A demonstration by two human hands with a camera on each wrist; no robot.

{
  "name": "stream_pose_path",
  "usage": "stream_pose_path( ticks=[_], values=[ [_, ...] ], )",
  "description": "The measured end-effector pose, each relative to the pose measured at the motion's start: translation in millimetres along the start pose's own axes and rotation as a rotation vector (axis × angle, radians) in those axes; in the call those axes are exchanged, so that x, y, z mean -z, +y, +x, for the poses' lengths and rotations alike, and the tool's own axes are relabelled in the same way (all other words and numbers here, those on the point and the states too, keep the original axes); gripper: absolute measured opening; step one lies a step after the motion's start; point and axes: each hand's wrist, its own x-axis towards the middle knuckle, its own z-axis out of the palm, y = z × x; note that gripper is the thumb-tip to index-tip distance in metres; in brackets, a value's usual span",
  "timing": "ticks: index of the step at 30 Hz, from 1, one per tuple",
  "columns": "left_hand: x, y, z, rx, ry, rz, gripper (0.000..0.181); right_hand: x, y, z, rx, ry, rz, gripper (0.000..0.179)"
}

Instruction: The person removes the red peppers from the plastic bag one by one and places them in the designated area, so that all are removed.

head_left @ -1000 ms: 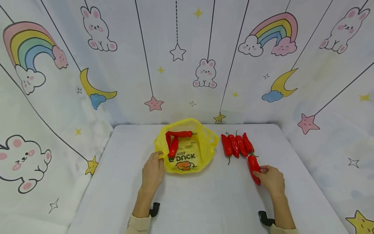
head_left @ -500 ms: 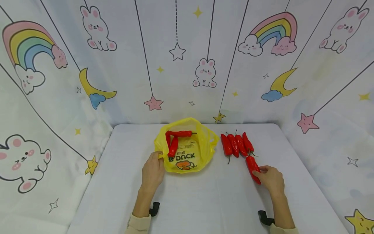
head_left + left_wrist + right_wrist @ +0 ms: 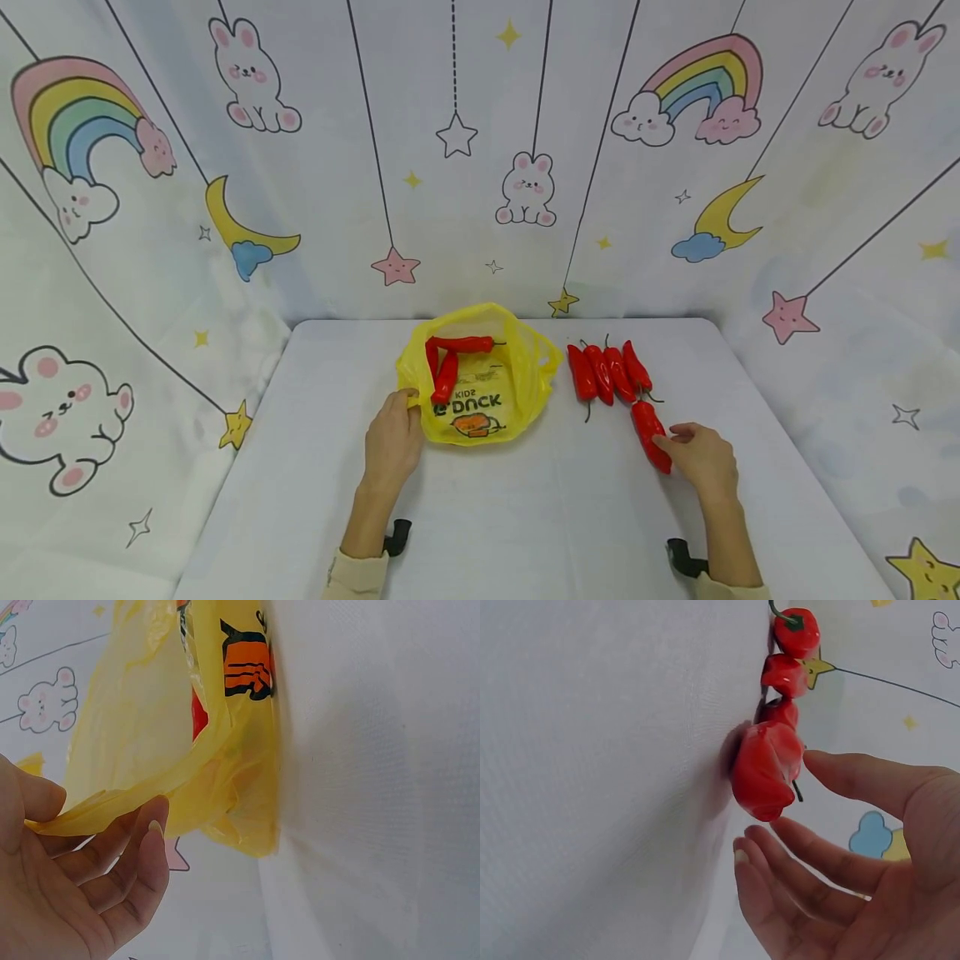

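Note:
My left hand (image 3: 393, 442) pinches the left rim of a yellow plastic bag (image 3: 517, 392); the left wrist view shows its thumb and fingers on the thin film (image 3: 150, 787). Inside the open bag lie red chili peppers (image 3: 465, 342), partly overlapping. On the right, my right hand (image 3: 699, 458) is beside a red chili pepper (image 3: 648, 425) lying on the table. In the right wrist view its thumb and fingers are spread around the near end of that pepper (image 3: 761, 772), not curled round it. Whether a fingertip still touches it is unclear.
Several more red chili peppers (image 3: 598, 372) lie in a row behind the right-hand pepper, right of the bag. A white cloth covers the table (image 3: 525, 517). Behind it hangs a printed curtain (image 3: 330, 200) with rabbits, stars and rainbows.
The right-hand pepper has shifted slightly left and its stem end now lies by the row. My right hand has loosened and drawn slightly right. The left hand and bag hold still.

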Motion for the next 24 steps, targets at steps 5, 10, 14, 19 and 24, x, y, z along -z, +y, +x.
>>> stream_pose_path(
  ticks=[5,10,14,19,24],
  values=[
    [-0.4,-0.4,0.5,-0.004,0.003,-0.001,0.032,2,-8,-2.0,-0.005,0.055,0.010,0.054],
    [-0.1,-0.6,0.0,-0.008,0.005,-0.007,0.032,4,-22,-4.2,0.016,0.107,0.039,0.051],
    [0.2,-1.1,0.0,-0.011,0.006,-0.005,0.032,2,-36,-6.3,0.042,0.150,0.056,0.048],
    [-0.1,-1.3,0.4,-0.014,0.008,-0.008,0.032,-2,-55,-7.9,0.090,0.194,0.052,0.048],
    [-0.3,-0.8,0.1,-0.011,0.012,-0.012,0.031,-4,-73,-9.5,0.142,0.205,0.080,0.046]
  ],
)
